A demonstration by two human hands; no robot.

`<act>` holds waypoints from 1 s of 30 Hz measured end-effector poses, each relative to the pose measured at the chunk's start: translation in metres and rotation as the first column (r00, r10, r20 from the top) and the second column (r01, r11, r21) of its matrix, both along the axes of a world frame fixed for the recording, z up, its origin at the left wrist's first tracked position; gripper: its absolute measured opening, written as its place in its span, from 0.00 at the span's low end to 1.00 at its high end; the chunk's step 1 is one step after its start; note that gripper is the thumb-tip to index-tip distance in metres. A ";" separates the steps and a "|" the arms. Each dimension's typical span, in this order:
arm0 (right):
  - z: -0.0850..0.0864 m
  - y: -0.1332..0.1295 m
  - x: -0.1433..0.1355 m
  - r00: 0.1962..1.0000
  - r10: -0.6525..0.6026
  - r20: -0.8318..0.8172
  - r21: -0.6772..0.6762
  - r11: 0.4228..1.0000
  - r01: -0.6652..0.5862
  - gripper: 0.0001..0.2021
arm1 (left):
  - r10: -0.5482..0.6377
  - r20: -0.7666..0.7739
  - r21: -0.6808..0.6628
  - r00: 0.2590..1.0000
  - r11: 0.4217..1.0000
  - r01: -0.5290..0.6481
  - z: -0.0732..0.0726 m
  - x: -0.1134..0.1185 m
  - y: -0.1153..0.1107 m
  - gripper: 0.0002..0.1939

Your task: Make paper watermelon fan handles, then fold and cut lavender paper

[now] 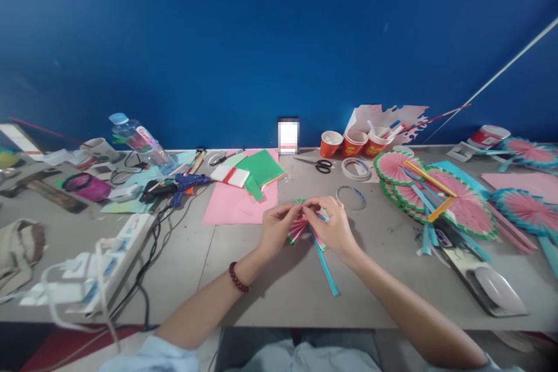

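Observation:
Near the middle of the table, my left hand [278, 228] and my right hand [333, 225] meet over a small pleated paper fan [297, 230], pink with a green edge. Both hands pinch its upper part, fingertips nearly touching. My left hand is on the fan's left side, my right hand on its right side and partly covering it. A blue strip [325, 268] runs from the fan down toward the table's front edge. What lies right between the fingertips is hidden.
Pink and green paper [218, 206] lies behind my left hand. Scissors [322, 166], a tape roll [356, 168] and red cups [354, 144] stand or lie behind. Finished fans [462, 197] are at right. A power strip [117, 261], glue gun [186, 185] and bottle [142, 140] are at left.

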State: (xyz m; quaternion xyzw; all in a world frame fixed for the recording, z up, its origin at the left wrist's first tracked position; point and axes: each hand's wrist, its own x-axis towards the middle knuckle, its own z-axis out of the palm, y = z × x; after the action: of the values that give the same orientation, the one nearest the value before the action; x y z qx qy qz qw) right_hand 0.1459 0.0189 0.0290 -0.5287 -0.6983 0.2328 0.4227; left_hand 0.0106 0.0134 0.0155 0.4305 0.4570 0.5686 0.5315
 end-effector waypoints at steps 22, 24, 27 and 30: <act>-0.006 0.008 0.003 0.981 -0.006 -0.194 -0.193 0.981 -0.032 0.11 | 0.032 0.048 -0.085 0.998 0.996 -0.028 0.002 0.000 0.001 0.13; -0.007 0.008 0.003 0.982 -0.001 -0.188 -0.180 0.983 -0.034 0.11 | 0.023 0.059 -0.091 0.998 0.996 -0.018 0.003 0.000 0.000 0.13; -0.008 0.008 0.003 0.984 0.004 -0.179 -0.157 0.987 -0.033 0.10 | 0.024 0.065 -0.091 0.998 0.996 -0.018 0.005 0.000 0.000 0.13; -0.007 0.008 0.003 0.985 0.012 -0.170 -0.137 0.990 -0.036 0.10 | 0.041 0.042 -0.088 0.998 0.995 -0.037 0.005 0.000 0.000 0.14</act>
State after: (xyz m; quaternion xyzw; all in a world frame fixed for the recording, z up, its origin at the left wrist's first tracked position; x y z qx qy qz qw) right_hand 0.1487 0.0271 0.0223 -0.5270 -0.6484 0.3300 0.4393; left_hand 0.0101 0.0139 0.0208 0.3851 0.4780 0.5677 0.5485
